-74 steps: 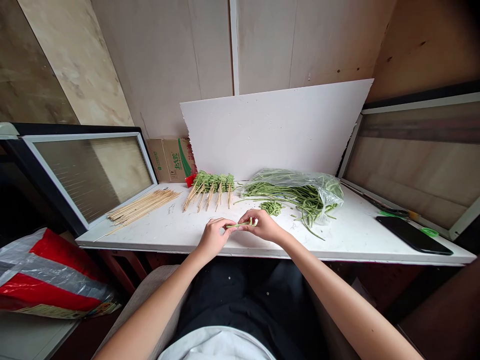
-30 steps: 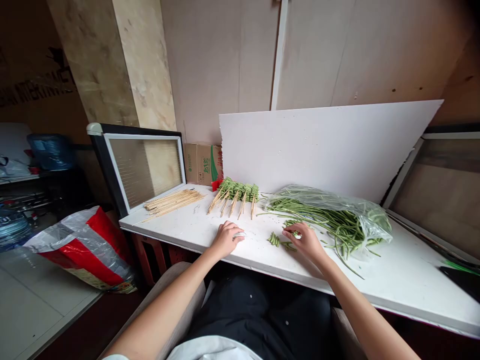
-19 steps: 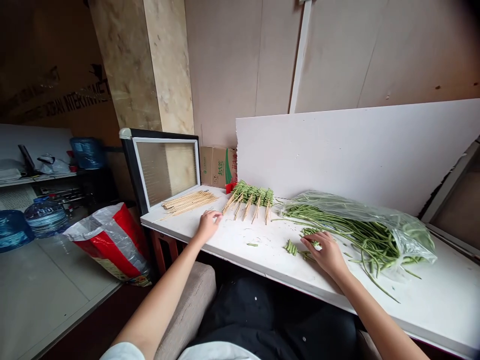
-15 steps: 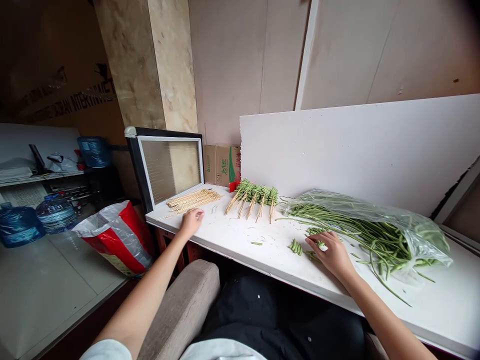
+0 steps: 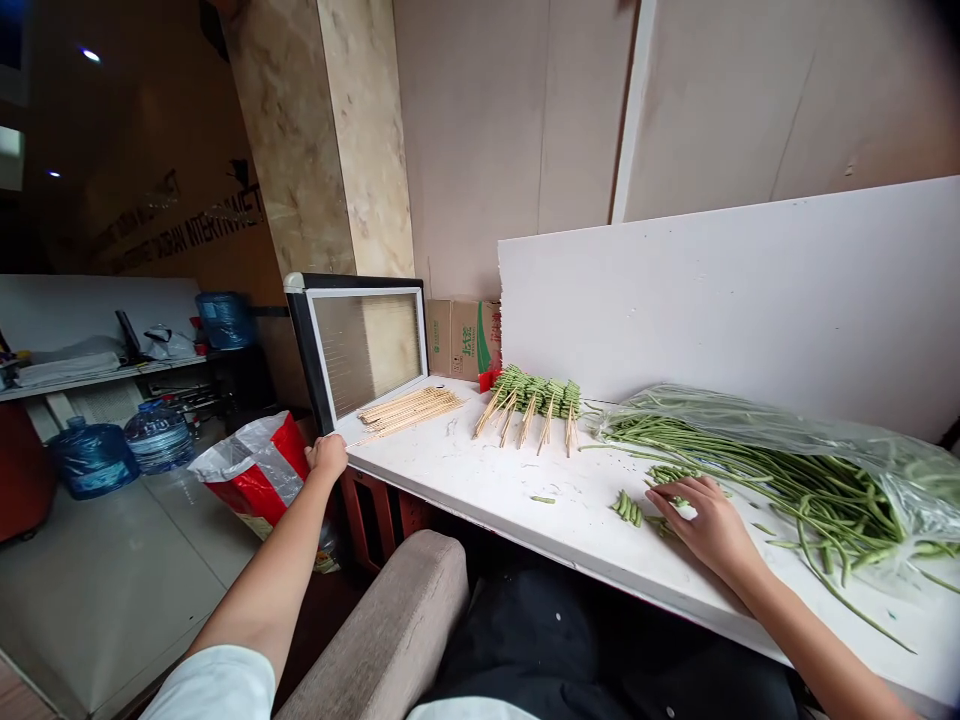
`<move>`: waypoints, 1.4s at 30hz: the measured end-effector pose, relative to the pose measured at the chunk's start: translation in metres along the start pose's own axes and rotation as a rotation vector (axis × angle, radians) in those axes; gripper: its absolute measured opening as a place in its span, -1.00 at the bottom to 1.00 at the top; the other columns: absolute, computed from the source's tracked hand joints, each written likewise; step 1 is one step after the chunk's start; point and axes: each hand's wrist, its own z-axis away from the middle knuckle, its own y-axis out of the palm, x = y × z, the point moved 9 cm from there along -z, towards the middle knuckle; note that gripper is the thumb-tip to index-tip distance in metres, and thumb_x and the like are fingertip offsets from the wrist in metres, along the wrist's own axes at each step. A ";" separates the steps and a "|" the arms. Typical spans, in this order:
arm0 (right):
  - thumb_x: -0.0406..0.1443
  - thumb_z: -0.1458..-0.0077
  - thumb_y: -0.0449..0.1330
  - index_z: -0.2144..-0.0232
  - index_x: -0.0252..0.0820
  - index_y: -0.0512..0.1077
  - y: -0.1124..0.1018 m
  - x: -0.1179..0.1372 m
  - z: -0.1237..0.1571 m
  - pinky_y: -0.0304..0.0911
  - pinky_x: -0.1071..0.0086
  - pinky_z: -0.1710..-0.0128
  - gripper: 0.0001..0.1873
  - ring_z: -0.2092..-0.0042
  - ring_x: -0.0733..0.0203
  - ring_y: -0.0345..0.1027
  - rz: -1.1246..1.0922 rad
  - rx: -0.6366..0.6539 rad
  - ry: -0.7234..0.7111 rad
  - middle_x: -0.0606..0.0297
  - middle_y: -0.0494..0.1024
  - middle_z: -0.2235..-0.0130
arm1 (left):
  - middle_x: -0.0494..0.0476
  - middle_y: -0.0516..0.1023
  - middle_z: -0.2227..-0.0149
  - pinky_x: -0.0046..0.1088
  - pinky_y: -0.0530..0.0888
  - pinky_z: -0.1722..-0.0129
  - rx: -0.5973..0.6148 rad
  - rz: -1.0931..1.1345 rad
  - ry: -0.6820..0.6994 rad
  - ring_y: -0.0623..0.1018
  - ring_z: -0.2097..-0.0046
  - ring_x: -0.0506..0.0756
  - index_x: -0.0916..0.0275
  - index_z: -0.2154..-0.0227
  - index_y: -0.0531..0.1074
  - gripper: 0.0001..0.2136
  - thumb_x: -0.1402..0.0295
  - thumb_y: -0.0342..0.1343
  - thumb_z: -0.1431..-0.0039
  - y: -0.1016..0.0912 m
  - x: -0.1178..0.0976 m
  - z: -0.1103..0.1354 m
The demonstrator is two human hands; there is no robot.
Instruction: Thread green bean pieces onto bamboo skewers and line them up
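Observation:
My left hand (image 5: 328, 457) is at the table's left edge, fingers closed on the near end of a thin bamboo skewer (image 5: 358, 442). Beside it lies a flat pile of bamboo skewers (image 5: 412, 407). My right hand (image 5: 705, 515) rests over a small heap of cut green bean pieces (image 5: 671, 472), its thumb and fingers pinched on some of them; the fingers partly hide these. A short row of bean pieces (image 5: 627, 508) lies just left of that hand. Farther back, several finished bean skewers (image 5: 536, 390) are stacked with their sticks pointing toward me.
Long green beans (image 5: 750, 480) spill from a clear plastic bag (image 5: 847, 445) on the right of the white table (image 5: 465, 480). One loose bean piece (image 5: 542, 499) lies mid-table. A framed panel (image 5: 367, 345) and a cardboard box (image 5: 457, 335) stand behind; a red-white sack (image 5: 255, 465) is left.
My left hand has moved left, from beside the skewer pile to the skewer's end at the table edge. My right hand stays at the bean pieces. The view has turned slightly left.

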 end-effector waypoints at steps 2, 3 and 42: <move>0.13 -0.32 0.09 0.28 -0.08 0.62 -0.001 0.001 0.000 0.36 0.08 0.14 -0.49 0.17 -0.13 0.47 0.001 -0.002 0.006 0.07 0.65 0.24 | 0.44 0.65 0.13 -0.01 0.29 -0.17 -0.002 -0.017 0.009 0.44 -0.19 0.42 0.30 0.32 0.59 -0.87 0.47 0.18 -0.05 -0.001 -0.004 -0.004; 0.12 -0.32 0.09 0.28 -0.08 0.62 -0.002 0.001 0.000 0.37 0.08 0.14 -0.49 0.17 -0.13 0.47 0.001 -0.002 0.011 0.07 0.65 0.24 | 0.45 0.65 0.12 -0.01 0.29 -0.18 -0.008 -0.021 0.012 0.44 -0.20 0.42 0.30 0.33 0.59 -0.88 0.46 0.18 -0.06 -0.002 -0.006 -0.006; 0.33 -0.07 0.21 0.41 -0.19 0.57 0.004 -0.045 0.020 0.19 0.30 0.41 -0.31 0.44 0.17 0.26 -0.941 -0.267 0.731 0.20 0.51 0.46 | 0.17 0.61 0.27 -0.35 0.50 0.19 -0.034 0.923 0.757 0.55 0.25 0.13 0.21 0.26 0.60 -0.70 0.09 0.12 -0.38 0.031 -0.266 0.255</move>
